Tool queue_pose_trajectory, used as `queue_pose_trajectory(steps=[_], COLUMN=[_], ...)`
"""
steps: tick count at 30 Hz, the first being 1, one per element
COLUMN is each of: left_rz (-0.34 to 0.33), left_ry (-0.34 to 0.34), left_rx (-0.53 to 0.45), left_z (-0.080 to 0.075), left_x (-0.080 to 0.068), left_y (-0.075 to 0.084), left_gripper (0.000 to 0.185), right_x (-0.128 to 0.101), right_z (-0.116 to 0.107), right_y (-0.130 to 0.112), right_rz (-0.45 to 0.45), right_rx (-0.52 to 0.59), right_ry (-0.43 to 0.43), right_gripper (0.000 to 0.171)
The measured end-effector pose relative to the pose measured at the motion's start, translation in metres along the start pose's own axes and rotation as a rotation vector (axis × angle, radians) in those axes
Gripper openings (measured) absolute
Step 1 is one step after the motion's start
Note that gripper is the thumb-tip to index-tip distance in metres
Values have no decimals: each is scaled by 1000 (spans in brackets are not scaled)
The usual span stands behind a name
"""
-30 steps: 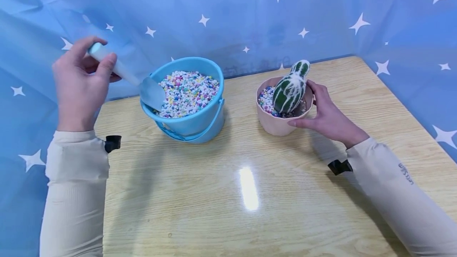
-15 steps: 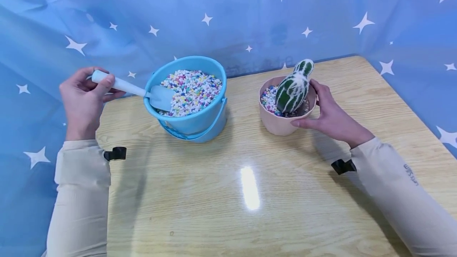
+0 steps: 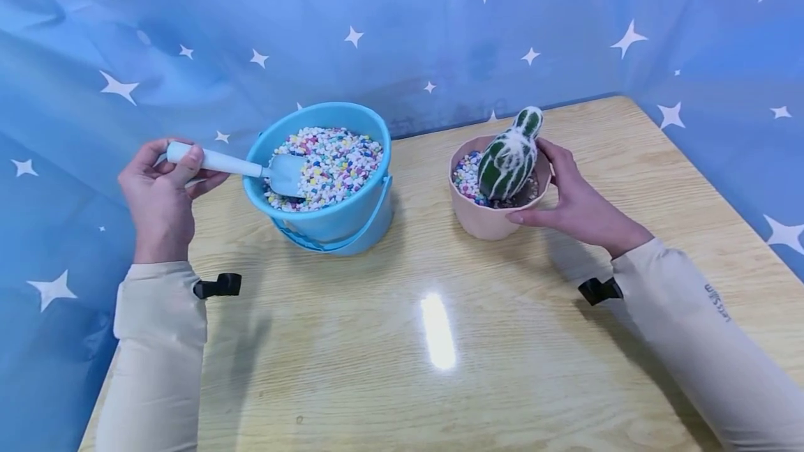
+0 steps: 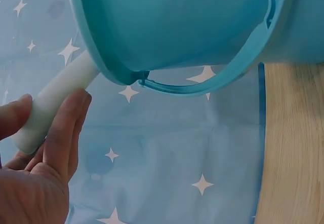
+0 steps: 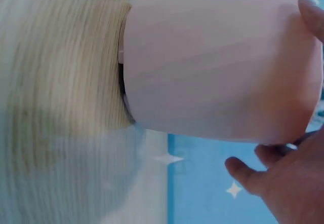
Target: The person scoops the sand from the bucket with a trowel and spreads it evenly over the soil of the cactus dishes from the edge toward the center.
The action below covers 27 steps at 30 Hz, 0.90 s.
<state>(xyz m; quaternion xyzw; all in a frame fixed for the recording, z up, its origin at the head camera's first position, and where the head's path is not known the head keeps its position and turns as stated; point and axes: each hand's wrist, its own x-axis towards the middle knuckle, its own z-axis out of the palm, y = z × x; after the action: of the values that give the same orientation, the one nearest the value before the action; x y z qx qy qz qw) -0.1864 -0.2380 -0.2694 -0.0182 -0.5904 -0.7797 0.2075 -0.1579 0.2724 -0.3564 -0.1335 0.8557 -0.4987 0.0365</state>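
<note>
My left hand (image 3: 162, 201) pinches the pale handle of a light blue scoop (image 3: 285, 174) between thumb and fingers. The scoop's blade lies on the multicoloured pebbles (image 3: 342, 166) inside a blue bucket (image 3: 352, 229). In the left wrist view the handle (image 4: 55, 100) slopes up behind the bucket's rim. My right hand (image 3: 568, 201) grips the right side of a pink pot (image 3: 486, 222), thumb at the front rim and fingers behind. A green cactus (image 3: 509, 162) with white fuzzy lines leans to the right in the pot, pebbles on its left and darker fill on its right.
The bucket and pot stand apart on a wooden table (image 3: 352, 340). The bucket's handle (image 4: 202, 84) hangs down against its front side. A blue cloth (image 3: 402, 33) with white stars rises behind the table and along its sides.
My left hand has come down and to the right, lowering the scoop from a steep slant to a flatter one, its blade further over the pebbles. The right hand stays on the pot.
</note>
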Motion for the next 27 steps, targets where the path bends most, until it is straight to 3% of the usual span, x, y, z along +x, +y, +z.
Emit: queue_pose_trajectory(steps=[4,10,14,18,27], left_rz=[-14,-30,-38,-83,-160], left_ry=[28,84,101,133,200], left_rx=[-23,-103,-143,-227,-368], left_z=[0,-3,-3,-4,0], left_x=[-2,-7,-10,-12,-17], left_y=[1,-5,-11,-15,-21], left_gripper=[32,33,33,31,18], right_x=[1,1,0,-1,0], right_z=[0,4,1,-1,5], right_y=[2,-1,-2,-1,-4], right_rz=[-12,-10,28,44,10], right_rx=[34,-11,-7,8,-45], right_ry=[-3,45,13,-4,64], right_gripper=[114,116,117,117,116])
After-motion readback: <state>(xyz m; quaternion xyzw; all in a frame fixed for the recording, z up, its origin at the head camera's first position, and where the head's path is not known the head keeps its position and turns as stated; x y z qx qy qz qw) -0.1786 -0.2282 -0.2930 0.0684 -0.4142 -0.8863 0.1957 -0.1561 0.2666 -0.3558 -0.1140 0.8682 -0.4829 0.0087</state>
